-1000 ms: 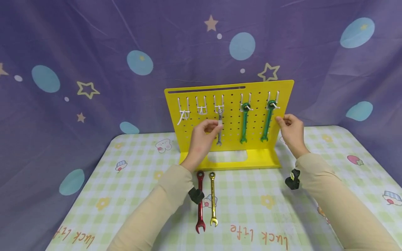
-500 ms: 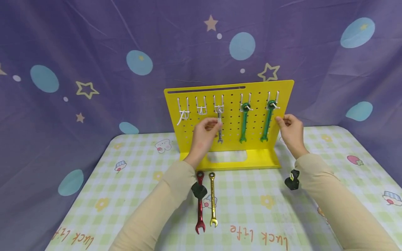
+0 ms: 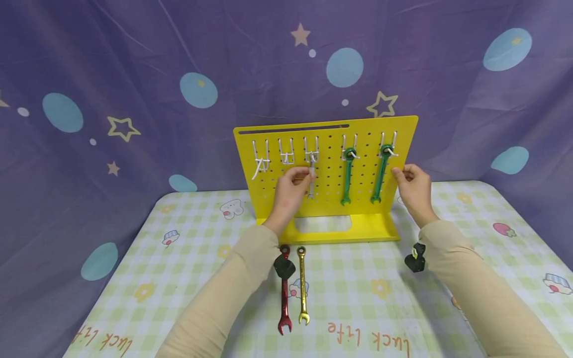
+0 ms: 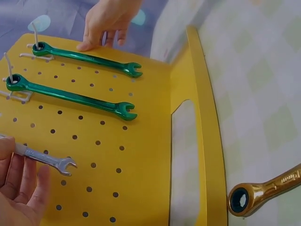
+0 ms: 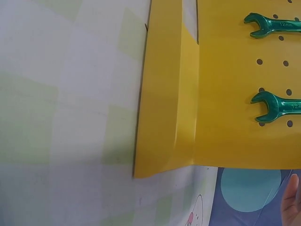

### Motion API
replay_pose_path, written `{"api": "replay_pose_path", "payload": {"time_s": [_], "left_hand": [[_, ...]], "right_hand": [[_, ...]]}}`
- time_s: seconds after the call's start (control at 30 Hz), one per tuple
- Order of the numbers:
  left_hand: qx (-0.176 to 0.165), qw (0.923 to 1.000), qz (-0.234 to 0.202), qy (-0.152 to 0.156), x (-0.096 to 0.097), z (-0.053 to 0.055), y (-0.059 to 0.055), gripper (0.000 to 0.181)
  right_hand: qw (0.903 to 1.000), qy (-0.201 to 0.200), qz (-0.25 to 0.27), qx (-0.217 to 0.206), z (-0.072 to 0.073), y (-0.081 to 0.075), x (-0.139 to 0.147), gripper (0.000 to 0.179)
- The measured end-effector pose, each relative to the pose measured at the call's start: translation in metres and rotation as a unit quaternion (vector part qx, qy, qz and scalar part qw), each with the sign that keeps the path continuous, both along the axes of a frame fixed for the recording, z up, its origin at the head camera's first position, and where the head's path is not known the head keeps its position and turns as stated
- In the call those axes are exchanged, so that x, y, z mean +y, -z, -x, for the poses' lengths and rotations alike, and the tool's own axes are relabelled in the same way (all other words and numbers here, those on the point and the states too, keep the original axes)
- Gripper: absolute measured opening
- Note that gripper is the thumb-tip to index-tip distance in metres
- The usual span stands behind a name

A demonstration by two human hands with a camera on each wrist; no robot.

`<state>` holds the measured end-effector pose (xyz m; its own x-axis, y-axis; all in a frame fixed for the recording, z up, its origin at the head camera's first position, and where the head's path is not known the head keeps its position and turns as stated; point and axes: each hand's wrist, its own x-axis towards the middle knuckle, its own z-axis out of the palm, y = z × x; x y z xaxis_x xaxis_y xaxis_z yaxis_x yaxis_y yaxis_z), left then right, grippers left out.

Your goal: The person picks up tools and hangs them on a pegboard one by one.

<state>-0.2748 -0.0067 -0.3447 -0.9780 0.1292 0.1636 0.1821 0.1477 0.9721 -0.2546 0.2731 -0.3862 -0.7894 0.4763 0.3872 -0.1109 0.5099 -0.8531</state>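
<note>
My left hand (image 3: 288, 194) pinches a silver wrench (image 4: 49, 159) by its shaft, held upright against the yellow pegboard (image 3: 331, 199). Its ring end is right at the third white hook (image 3: 311, 144) from the left; the open end points down. My right hand (image 3: 415, 189) grips the pegboard's right edge between thumb and fingers; in the right wrist view only a bit of it shows at the lower right corner. Two green wrenches (image 3: 347, 179) hang by their ring ends from hooks on the board's right half.
On the checked tablecloth (image 3: 349, 283) in front of the board lie a red wrench (image 3: 284, 303), partly covered by the left wrist camera, and a gold wrench (image 3: 303, 283). Two more white hooks (image 3: 261, 161) stick out at the board's left. A purple curtain (image 3: 134, 59) hangs behind.
The silver wrench's ring end has moved slightly to the left and up onto the hook, and the shaft now hangs straighter. My right hand stays at the board's edge.
</note>
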Motion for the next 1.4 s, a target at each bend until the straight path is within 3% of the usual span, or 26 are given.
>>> {"api": "replay_pose_path", "payload": {"time_s": [0.5, 0.77, 1.1, 1.4], "left_hand": [[0.009, 0.9989, 0.046, 0.005, -0.016, -0.003, 0.015, 0.023], [0.006, 0.9953, 0.092, 0.029, -0.033, -0.02, 0.033, 0.023], [0.017, 0.9661, 0.243, 0.084, -0.058, -0.062, 0.047, 0.024], [-0.005, 0.9471, 0.293, 0.132, -0.081, -0.083, 0.064, 0.02]], "right_hand": [[0.9999, 0.001, 0.001, -0.015, 0.0, 0.0, 0.001, 0.038], [0.9998, -0.005, 0.008, -0.016, 0.001, -0.001, 0.001, 0.038], [0.9998, 0.004, 0.012, -0.018, 0.001, 0.0, 0.0, 0.036], [0.9999, 0.004, 0.008, -0.015, 0.001, 0.001, 0.0, 0.035]]}}
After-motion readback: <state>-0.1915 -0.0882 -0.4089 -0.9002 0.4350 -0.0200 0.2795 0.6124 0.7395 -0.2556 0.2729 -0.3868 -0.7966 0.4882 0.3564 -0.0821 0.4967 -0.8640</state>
